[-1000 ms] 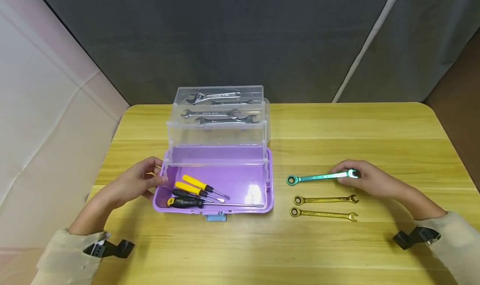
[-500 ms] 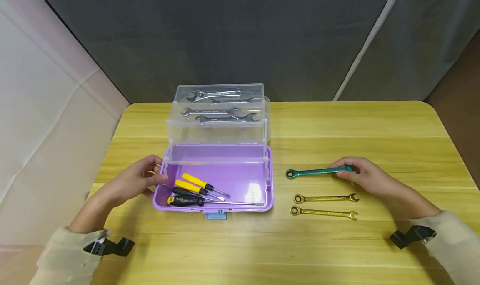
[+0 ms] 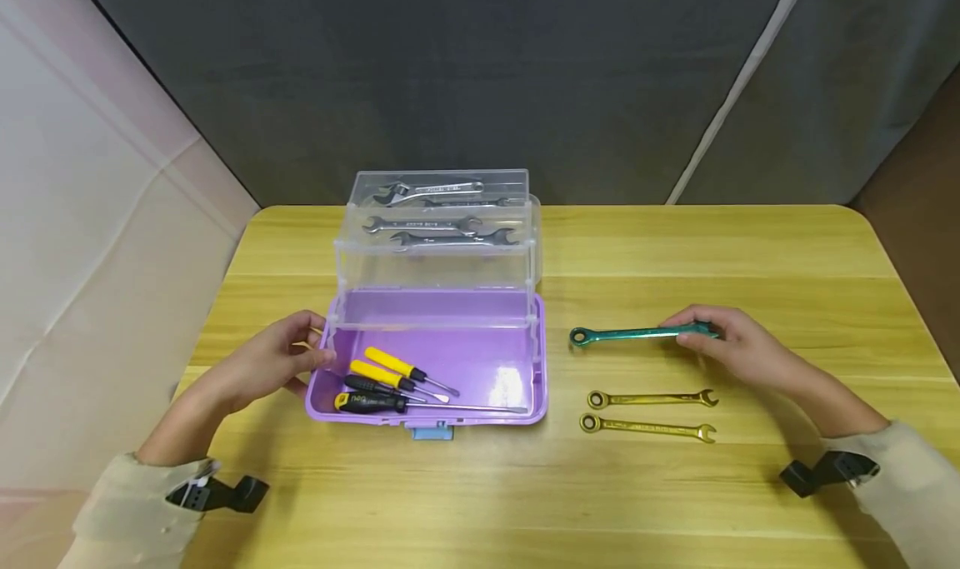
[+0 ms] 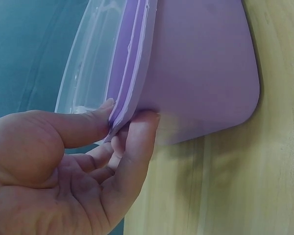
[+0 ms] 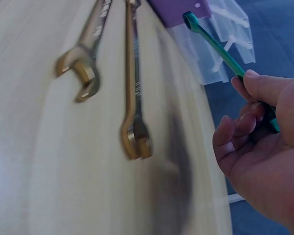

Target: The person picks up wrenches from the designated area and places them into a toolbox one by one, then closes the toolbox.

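A purple toolbox (image 3: 450, 356) stands at the left middle of the table. My left hand (image 3: 273, 361) pinches its left rim, thumb inside and fingers under the lip, as the left wrist view shows (image 4: 73, 171). In my right hand (image 3: 731, 344), a green ratchet combination wrench (image 3: 630, 333) is held between thumb and fingers near its open end, the ring end pointing at the toolbox. The right wrist view shows the wrench (image 5: 218, 49) raised off the table. Two gold wrenches, an upper one (image 3: 652, 399) and a lower one (image 3: 648, 428), lie nearer the front.
Several screwdrivers (image 3: 386, 373) lie in the toolbox's bottom. Clear trays (image 3: 435, 265) unfold above its back part, holding several silver wrenches (image 3: 453, 238). A blue latch (image 3: 432, 432) hangs at the toolbox front. A dark curtain (image 3: 480, 86) stands behind the table.
My right hand has moved the green wrench slightly away from the gold wrenches, toward the table's back, and its face has turned. The left hand stays on the toolbox rim.
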The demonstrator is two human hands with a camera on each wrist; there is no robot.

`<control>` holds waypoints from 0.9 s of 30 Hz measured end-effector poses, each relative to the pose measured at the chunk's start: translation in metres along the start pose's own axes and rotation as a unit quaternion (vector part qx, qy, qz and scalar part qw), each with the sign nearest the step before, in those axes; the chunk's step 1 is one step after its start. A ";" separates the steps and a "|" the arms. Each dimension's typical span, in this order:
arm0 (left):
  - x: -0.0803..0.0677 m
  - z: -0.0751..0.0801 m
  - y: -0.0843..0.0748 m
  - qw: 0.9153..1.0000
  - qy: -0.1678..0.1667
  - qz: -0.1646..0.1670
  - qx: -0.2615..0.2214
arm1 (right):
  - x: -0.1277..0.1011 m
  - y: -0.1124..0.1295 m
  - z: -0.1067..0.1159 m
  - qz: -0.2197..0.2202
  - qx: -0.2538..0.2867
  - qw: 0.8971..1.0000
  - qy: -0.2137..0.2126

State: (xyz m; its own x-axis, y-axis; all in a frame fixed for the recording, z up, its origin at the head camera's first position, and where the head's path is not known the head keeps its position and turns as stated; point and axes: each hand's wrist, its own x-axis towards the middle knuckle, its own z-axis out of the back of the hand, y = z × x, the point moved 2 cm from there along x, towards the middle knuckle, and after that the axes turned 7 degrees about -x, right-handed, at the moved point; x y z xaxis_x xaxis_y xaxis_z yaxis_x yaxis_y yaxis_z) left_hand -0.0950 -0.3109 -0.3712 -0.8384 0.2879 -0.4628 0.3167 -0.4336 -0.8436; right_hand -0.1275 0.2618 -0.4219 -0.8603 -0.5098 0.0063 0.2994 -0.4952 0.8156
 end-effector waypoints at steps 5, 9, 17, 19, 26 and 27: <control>0.000 0.000 0.000 1.000 0.002 0.004 -0.002 | 0.002 0.010 0.006 -0.001 0.010 1.000 -0.017; 0.001 0.000 0.000 1.000 0.001 0.003 0.000 | 0.003 0.020 0.010 0.003 0.032 0.999 -0.028; 0.001 0.000 -0.001 1.000 -0.001 0.006 0.010 | 0.014 0.055 0.007 -0.006 0.037 0.998 -0.053; 0.000 0.000 -0.002 1.000 -0.001 0.006 0.013 | 0.018 0.065 0.002 -0.008 0.036 0.997 -0.062; 0.000 0.000 -0.003 1.000 -0.002 0.003 0.016 | 0.035 0.090 -0.017 -0.028 0.060 0.996 -0.059; -0.001 0.000 -0.004 1.000 -0.002 0.004 0.015 | 0.037 0.094 -0.020 -0.030 0.065 0.996 -0.056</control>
State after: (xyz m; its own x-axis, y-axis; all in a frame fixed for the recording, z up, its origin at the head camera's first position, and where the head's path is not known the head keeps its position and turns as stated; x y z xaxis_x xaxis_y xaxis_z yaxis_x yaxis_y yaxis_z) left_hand -0.0954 -0.3093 -0.3680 -0.8380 0.2813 -0.4675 0.3095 -0.4606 -0.8319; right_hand -0.1236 0.1824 -0.3567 -0.9177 -0.3969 0.0135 0.1961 -0.4233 0.8845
